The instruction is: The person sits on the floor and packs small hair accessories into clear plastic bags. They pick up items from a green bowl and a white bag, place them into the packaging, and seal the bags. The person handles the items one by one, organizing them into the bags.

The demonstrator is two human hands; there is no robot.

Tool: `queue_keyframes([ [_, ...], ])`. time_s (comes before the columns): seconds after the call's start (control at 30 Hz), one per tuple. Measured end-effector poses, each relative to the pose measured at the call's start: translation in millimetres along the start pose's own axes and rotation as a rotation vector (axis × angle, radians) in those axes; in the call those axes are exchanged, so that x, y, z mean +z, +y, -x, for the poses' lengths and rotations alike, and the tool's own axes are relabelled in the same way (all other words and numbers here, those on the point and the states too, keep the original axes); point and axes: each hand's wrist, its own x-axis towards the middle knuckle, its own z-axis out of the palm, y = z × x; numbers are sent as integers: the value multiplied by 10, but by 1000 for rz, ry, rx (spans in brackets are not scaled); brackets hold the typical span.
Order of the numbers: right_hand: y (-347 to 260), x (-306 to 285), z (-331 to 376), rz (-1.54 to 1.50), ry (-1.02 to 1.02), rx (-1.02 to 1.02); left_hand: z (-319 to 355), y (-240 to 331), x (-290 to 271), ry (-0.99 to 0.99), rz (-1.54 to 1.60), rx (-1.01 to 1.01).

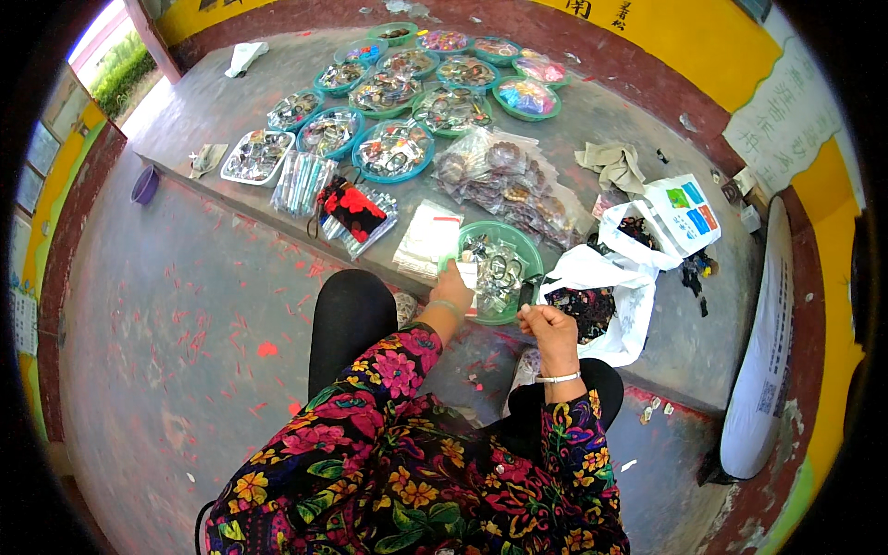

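**Left hand [450,294] on a packet [469,275], right hand [548,330] pinched beside the basin [530,248]**

The left hand is closed on the pale packet, thumb and fingers together, at the basin's left rim. The right hand is pinched and appears to grip a dark piece [527,294], too small to identify, between the basin and the white bag [638,314] of dark loops [585,307]. Filled packets [499,270] lie in the basin; a stack of flat sleeves [427,233] sits just to its left.

The likeliest slip is at the fingertips: the packet is thin and probably slick, so a loose pinch could let it twist or drop. The dark piece could fall into the basin or the white bag and be lost among the rest. The white bag's soft mouth may sag and spill loops if a wrist drags its edge. A sweep of the left forearm could scatter the sleeves across the ledge [668,344].
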Motion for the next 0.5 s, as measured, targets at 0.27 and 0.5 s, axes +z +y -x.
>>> queue_keyframes([
  [0.27,8,47,-6,0,-21,7,-121,-122,91,25,313,-109],
  [0.5,7,81,-15,-7,-34,12,-369,-387,293,-36,749,-88],
])
